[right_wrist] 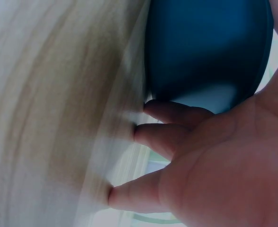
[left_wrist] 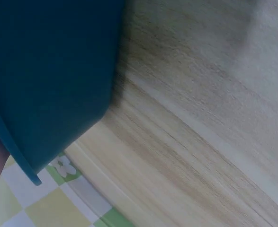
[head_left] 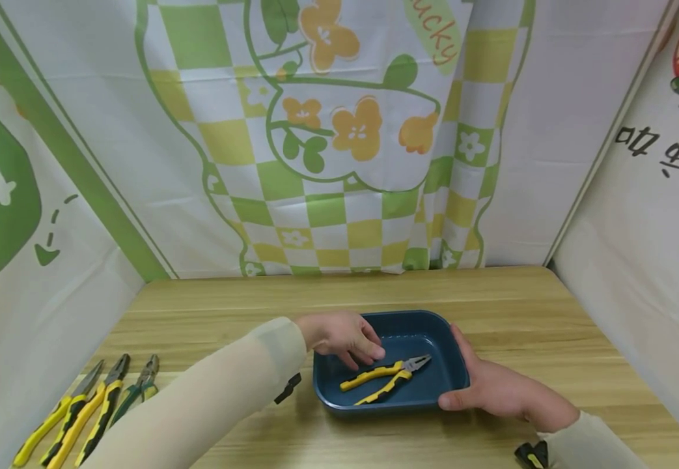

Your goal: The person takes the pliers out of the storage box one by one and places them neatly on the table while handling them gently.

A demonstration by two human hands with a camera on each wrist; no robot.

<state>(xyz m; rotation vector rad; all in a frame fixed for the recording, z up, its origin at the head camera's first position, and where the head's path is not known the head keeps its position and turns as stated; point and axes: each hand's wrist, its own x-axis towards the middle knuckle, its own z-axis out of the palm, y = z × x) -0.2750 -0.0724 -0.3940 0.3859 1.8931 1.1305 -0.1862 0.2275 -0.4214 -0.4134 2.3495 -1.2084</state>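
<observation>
A dark blue tray [head_left: 394,410] with rounded corners sits on the table, and a pair of combination pliers [head_left: 393,376] with yellow-and-black handles lies inside it. My left hand [head_left: 347,337] hovers over the tray's left part, fingers bent downward just beyond the handles and apart from them. In the left wrist view only the tray's outer wall [left_wrist: 53,85] and a sliver of the hand show. My right hand [head_left: 491,387] holds the tray's right end, thumb at the front corner. The right wrist view shows its lower fingers [right_wrist: 139,191] reaching down to the tabletop beside the tray.
At the table's left lie two yellow-and-black pliers, one long-nosed [head_left: 72,413] and one broader [head_left: 101,407], beside green-handled pliers [head_left: 138,389] partly hidden by my left sleeve. Printed cloth [head_left: 345,221] hangs behind the wooden table [head_left: 245,299], with cloth walls on both sides.
</observation>
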